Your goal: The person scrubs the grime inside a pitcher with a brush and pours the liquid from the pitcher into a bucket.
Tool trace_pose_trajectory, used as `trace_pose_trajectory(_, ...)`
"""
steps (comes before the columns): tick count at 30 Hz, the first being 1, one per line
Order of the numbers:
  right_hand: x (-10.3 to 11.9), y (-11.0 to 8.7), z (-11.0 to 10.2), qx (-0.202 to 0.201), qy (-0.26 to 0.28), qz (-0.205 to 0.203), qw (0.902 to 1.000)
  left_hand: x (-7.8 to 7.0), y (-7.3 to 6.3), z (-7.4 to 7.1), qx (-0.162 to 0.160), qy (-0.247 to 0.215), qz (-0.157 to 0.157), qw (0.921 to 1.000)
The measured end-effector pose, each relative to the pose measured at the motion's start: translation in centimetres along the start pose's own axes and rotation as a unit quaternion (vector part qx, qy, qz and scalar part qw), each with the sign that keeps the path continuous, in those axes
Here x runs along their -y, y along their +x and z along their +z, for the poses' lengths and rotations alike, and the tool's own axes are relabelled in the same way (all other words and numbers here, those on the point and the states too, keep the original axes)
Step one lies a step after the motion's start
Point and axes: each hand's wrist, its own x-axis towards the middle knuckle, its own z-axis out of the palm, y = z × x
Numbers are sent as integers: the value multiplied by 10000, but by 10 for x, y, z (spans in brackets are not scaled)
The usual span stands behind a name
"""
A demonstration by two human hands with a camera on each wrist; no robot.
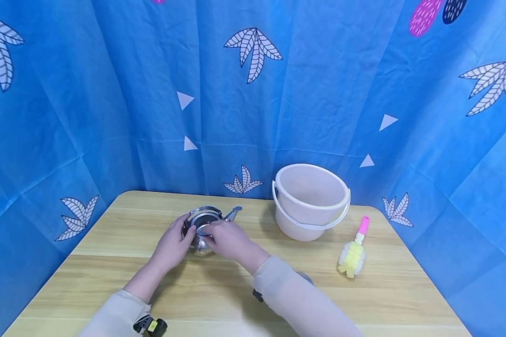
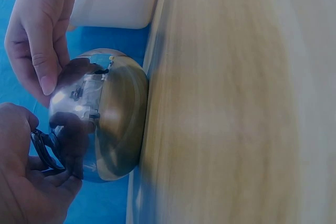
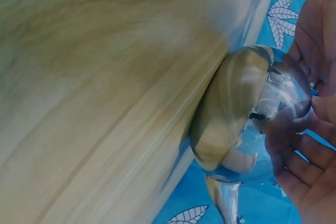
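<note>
A shiny metal teapot (image 1: 202, 245) stands on the table's left half, its spout (image 1: 233, 214) pointing right and its top uncovered. My left hand (image 1: 174, 243) holds it from the left; in the left wrist view its fingers curl round the dark handle (image 2: 46, 153). At the mouth, my right hand (image 1: 229, 238) has thumb and fingers bent over the rim, pinching a perforated metal strainer (image 1: 201, 230). The strainer's lower part is hidden within the pot. The rounded body (image 3: 236, 114) mirrors the hands and table in the right wrist view.
A white bucket (image 1: 291, 213) with its handle down stands at the back right. Right of it lies a yellow and white sponge brush (image 1: 352, 257) with a pink handle. A grey round object (image 1: 306, 278) shows partly behind the right sleeve. Blue curtains (image 1: 253, 117) enclose the table (image 1: 383, 299).
</note>
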Motion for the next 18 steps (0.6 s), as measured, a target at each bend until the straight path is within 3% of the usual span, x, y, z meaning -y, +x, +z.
trace_pose_trajectory(18, 2, 3, 6, 31, -328, -95, 9994, 0, 0, 0, -19, -10, -24, 10000)
